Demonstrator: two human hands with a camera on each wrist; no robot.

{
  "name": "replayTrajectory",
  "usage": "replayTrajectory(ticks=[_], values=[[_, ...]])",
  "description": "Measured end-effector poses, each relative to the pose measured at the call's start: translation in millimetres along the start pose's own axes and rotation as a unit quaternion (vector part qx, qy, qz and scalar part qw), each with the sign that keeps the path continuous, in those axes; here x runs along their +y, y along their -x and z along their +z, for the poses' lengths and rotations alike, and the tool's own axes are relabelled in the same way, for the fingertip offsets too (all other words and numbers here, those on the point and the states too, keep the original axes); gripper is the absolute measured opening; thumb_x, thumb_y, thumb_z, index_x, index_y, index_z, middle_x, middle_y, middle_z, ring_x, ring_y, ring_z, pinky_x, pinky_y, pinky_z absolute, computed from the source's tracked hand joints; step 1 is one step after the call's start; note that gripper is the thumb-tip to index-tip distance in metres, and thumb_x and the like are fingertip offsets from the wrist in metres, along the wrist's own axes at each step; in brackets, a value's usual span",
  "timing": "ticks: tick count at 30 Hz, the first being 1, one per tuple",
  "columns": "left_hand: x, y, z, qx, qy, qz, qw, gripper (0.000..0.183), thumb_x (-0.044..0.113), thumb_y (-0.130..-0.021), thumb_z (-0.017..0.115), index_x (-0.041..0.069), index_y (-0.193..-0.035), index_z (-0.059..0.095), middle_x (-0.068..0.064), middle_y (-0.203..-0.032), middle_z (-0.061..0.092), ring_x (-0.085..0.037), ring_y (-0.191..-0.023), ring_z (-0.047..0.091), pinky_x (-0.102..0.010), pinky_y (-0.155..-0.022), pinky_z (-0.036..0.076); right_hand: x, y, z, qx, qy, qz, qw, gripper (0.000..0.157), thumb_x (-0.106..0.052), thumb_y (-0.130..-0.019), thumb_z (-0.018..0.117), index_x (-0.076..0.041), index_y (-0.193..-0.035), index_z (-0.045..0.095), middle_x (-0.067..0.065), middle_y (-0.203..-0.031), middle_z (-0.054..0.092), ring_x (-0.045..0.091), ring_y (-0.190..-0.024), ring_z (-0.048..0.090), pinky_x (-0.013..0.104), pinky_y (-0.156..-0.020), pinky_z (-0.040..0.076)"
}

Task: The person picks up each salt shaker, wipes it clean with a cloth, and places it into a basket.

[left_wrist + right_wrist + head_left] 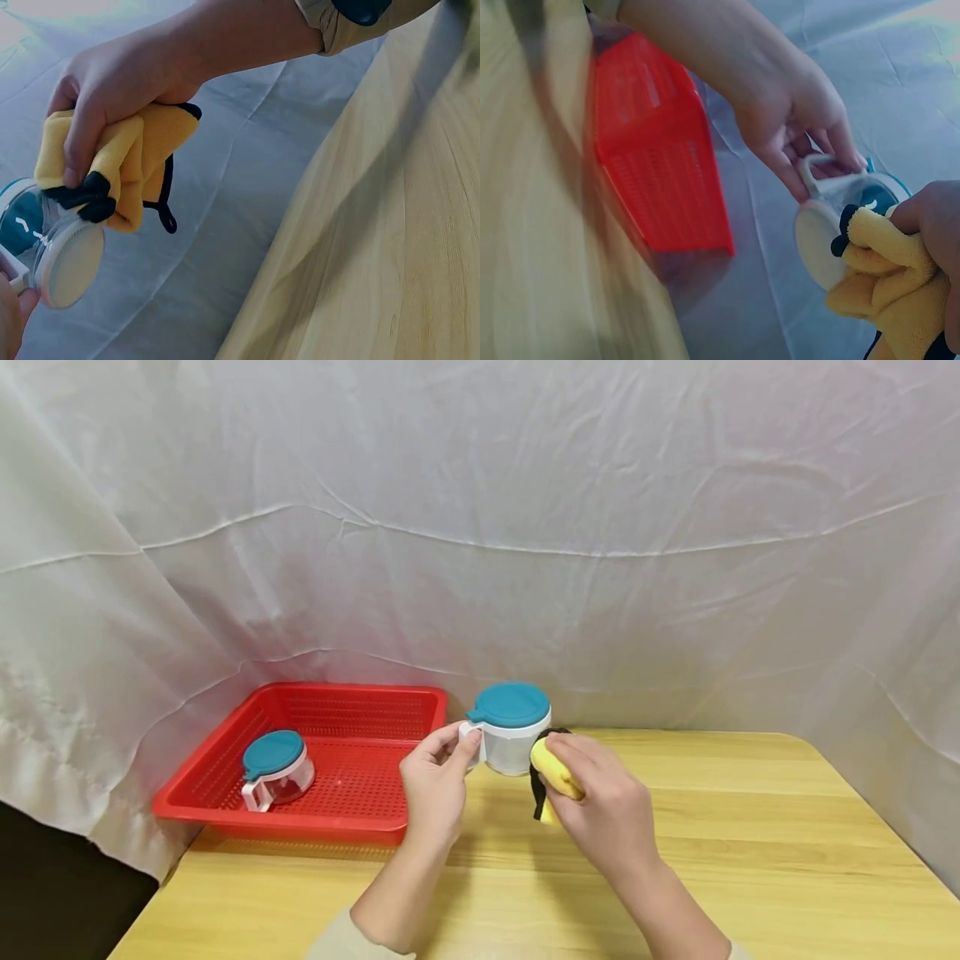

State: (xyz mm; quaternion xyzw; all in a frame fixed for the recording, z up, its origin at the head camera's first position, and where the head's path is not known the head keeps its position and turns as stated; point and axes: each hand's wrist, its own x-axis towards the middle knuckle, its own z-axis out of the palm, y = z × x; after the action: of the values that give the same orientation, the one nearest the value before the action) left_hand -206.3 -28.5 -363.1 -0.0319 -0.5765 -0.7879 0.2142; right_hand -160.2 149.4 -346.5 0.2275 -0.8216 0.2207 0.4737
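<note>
My left hand (442, 781) pinches the white handle of a clear seasoning jar (510, 743) with a teal lid. The jar is held up above the table. My right hand (603, 793) grips a bunched yellow cloth (553, 768) with black edging against the jar's right side. In the left wrist view, the cloth (124, 161) overlaps the jar's side near its round base (73, 266), and a black loop hangs from it. The right wrist view shows left fingers on the handle (829, 161). A second teal-lidded jar (276, 756) sits in the red basket (300, 813).
The red perforated basket stands at the left of the wooden table (720, 827), near its back edge. Pale draped fabric (525, 510) rises behind the table and along both sides. A dark area (60, 893) lies beyond the table's left edge.
</note>
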Motion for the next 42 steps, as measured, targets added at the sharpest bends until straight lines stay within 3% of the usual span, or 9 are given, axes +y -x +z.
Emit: replayTrajectory(ticks=[7, 13, 19, 24, 27, 29, 33, 36, 42], values=[[2.9, 1.6, -0.3, -0.009, 0.007, -0.004, 0.9999, 0.021, 0.009, -0.084, 0.078, -0.002, -0.102, 0.074, -0.008, -0.086, 0.071, -0.012, -0.073, 0.063, -0.024, -0.068, 0.059, 5.7, -3.0, -3.1, 0.028, -0.002, -0.008, 1.0, 0.041, -0.003, -0.067, 0.083, -0.007, -0.107, 0.075, 0.006, -0.107, 0.074, 0.026, -0.099, 0.069, 0.039, -0.087, 0.056], [0.1, 3.6, 0.0, -0.001, -0.003, 0.013, 0.9999, 0.021, 0.01, -0.084, 0.078, -0.001, -0.101, 0.074, -0.007, -0.083, 0.068, -0.012, -0.072, 0.059, -0.021, -0.065, 0.056, -5.7, -2.2, 3.2, 0.06, 0.002, -0.083, 0.995, 0.037, -0.002, -0.071, 0.074, -0.005, -0.107, 0.074, 0.009, -0.109, 0.073, 0.029, -0.099, 0.069, 0.042, -0.088, 0.056], [-2.8, 3.8, 0.5, -0.002, -0.021, 0.042, 0.9989, 0.02, 0.009, -0.084, 0.078, -0.002, -0.101, 0.075, -0.009, -0.079, 0.066, -0.01, -0.069, 0.058, -0.019, -0.063, 0.054, -15.1, 0.4, 9.3, 0.058, 0.024, -0.15, 0.987, 0.04, 0.002, -0.069, 0.065, -0.003, -0.108, 0.074, 0.008, -0.109, 0.073, 0.03, -0.099, 0.07, 0.041, -0.085, 0.058], [-1.3, 3.3, 1.0, -0.005, -0.015, 0.039, 0.9991, 0.02, 0.01, -0.084, 0.078, -0.002, -0.1, 0.074, -0.009, -0.08, 0.066, -0.01, -0.069, 0.058, -0.02, -0.063, 0.055, -15.3, 0.0, 10.0, 0.064, 0.028, -0.168, 0.983, 0.043, 0.004, -0.065, 0.07, -0.005, -0.107, 0.074, 0.007, -0.107, 0.074, 0.028, -0.099, 0.069, 0.056, -0.091, 0.053], [0.7, 2.9, 1.1, -0.009, -0.005, 0.025, 0.9996, 0.021, 0.01, -0.084, 0.078, -0.002, -0.101, 0.074, -0.009, -0.082, 0.068, -0.011, -0.071, 0.06, -0.022, -0.066, 0.057, -12.5, -0.8, 8.1, 0.058, 0.015, -0.168, 0.984, 0.045, 0.004, -0.063, 0.074, -0.004, -0.108, 0.073, 0.008, -0.109, 0.073, 0.03, -0.101, 0.069, 0.058, -0.094, 0.051], [2.0, 2.2, 0.5, -0.011, 0.004, 0.015, 0.9998, 0.021, 0.01, -0.084, 0.078, -0.002, -0.102, 0.074, -0.009, -0.083, 0.069, -0.012, -0.072, 0.061, -0.024, -0.068, 0.058, -9.3, -1.6, 6.6, 0.054, 0.001, -0.172, 0.984, 0.043, 0.003, -0.066, 0.073, -0.003, -0.108, 0.073, 0.01, -0.11, 0.073, 0.031, -0.102, 0.069, 0.053, -0.094, 0.052], [3.9, -1.0, -1.9, -0.01, 0.018, 0.004, 0.9998, 0.022, 0.009, -0.085, 0.077, -0.003, -0.103, 0.073, -0.006, -0.084, 0.07, -0.012, -0.072, 0.062, -0.026, -0.067, 0.059, -0.5, -3.7, 3.5, 0.052, -0.017, -0.166, 0.985, 0.026, -0.007, -0.086, 0.065, -0.001, -0.11, 0.072, 0.012, -0.111, 0.072, 0.033, -0.102, 0.068, 0.043, -0.095, 0.054], [4.9, -4.1, -3.7, -0.01, 0.029, -0.005, 0.9995, 0.024, 0.008, -0.085, 0.076, -0.006, -0.104, 0.072, -0.003, -0.084, 0.071, -0.012, -0.072, 0.063, -0.026, -0.068, 0.06, 6.5, -5.3, 1.1, 0.056, -0.016, -0.15, 0.987, 0.028, -0.018, -0.097, 0.055, -0.001, -0.111, 0.072, 0.012, -0.111, 0.071, 0.032, -0.1, 0.068, 0.04, -0.094, 0.054], [7.0, -6.5, -4.2, -0.011, 0.032, -0.024, 0.9991, 0.024, 0.007, -0.086, 0.075, -0.007, -0.105, 0.071, -0.002, -0.083, 0.072, -0.011, -0.073, 0.065, -0.027, -0.068, 0.06, 11.3, -6.5, -0.8, 0.063, -0.018, -0.141, 0.988, 0.03, -0.021, -0.098, 0.054, -0.001, -0.11, 0.073, 0.011, -0.11, 0.072, 0.031, -0.098, 0.069, 0.039, -0.092, 0.055]])
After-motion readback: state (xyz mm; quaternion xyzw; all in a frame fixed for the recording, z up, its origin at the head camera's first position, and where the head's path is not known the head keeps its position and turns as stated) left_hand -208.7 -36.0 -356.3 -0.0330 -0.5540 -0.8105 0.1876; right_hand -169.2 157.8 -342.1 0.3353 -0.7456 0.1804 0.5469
